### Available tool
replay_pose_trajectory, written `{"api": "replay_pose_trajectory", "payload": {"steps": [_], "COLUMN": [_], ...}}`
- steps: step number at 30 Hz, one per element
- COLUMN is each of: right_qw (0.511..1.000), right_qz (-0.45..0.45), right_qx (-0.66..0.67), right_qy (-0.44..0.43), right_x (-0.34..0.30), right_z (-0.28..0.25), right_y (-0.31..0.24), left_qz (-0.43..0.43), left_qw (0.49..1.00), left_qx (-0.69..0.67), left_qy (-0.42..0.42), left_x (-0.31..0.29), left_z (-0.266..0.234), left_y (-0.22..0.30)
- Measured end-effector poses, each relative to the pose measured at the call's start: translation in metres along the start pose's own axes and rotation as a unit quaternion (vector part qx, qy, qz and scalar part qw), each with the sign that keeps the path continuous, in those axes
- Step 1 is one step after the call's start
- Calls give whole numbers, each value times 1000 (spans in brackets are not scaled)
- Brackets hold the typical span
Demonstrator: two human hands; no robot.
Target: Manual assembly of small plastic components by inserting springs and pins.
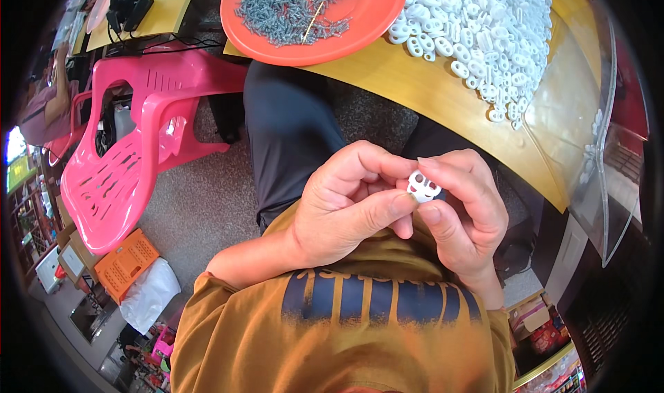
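Note:
Above my lap, a small white two-hole plastic cord lock (423, 187) is pinched between the fingertips of both hands. My left hand (346, 203) is closed, its thumb and fingertips against the left side of the piece. My right hand (474, 209) is closed too, with thumb and forefinger on its right side. Fingers hide part of the cord lock, and I cannot tell whether anything else is inside it. On the table beyond, a red plate (311, 55) bears many small grey metal springs (277, 12) and a thin gold-coloured stick (313, 21).
Right of the plate, a large heap of white plastic pieces (477, 33) spreads over the yellow table (415, 81). A clear plastic sheet (577, 116) hangs over the table's right side. To my left stands a pink plastic chair (149, 109), with an orange crate (128, 261) on the floor behind.

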State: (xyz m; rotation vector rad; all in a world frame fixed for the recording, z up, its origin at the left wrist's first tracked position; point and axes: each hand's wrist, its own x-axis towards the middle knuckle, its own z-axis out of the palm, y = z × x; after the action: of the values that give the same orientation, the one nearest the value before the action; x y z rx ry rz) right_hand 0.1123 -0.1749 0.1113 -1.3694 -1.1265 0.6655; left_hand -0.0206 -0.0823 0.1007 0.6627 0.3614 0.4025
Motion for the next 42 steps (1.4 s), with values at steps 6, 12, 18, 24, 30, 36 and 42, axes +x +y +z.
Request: {"api": "replay_pose_trajectory", "payload": {"steps": [6, 12, 18, 24, 30, 36, 42], "right_qw": [1000, 1000, 998, 997, 995, 994, 991], "right_qz": [-7, -17, -53, -73, -100, -84, -91], "right_qx": [-9, -13, 9, 5, 9, 75, 102], "right_qy": [1, 12, -17, -16, -4, -1, 6], "right_x": [-2, -1, 1, -2, -3, -7, -9], "right_z": [4, 6, 12, 14, 17, 20, 22], "right_y": [-3, 0, -3, 2, 9, 15, 18], "left_qz": [16, 40, 75, 96, 94, 85, 93], "left_qw": [1000, 999, 997, 994, 994, 994, 993], "left_qx": [6, 25, 3, 27, 38, 54, 58], "left_qy": [-9, -8, -17, -34, -37, -29, -35], "left_x": [-2, -1, -4, -5, -5, -6, -5], "left_z": [-3, -1, 2, 3, 4, 5, 3], "left_y": [-2, -4, -8, -5, -3, -3, -6]}}
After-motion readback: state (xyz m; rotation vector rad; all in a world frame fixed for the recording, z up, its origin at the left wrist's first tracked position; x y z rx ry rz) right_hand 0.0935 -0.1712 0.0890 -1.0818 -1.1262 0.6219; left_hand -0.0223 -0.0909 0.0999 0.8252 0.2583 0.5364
